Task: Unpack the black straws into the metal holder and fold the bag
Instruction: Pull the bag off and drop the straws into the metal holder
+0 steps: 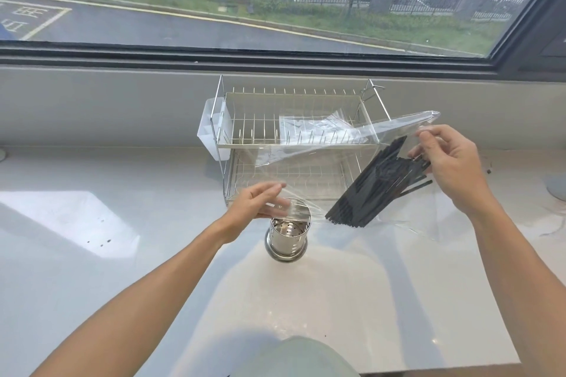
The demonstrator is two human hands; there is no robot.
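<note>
A bundle of black straws (375, 185) lies tilted inside a clear plastic bag (321, 144), lower ends toward the counter. My right hand (450, 162) pinches the bag and the straws' upper ends. My left hand (260, 200) holds the bag's lower edge just above the round perforated metal holder (288, 235), which stands upright and looks empty. The bag stretches between both hands in front of the rack.
A two-tier wire dish rack (294, 137) with a white plastic side cup (213, 131) stands against the window sill behind the holder. The white counter (122, 254) spreads left and forward. A grey round object (557, 189) sits at the right edge.
</note>
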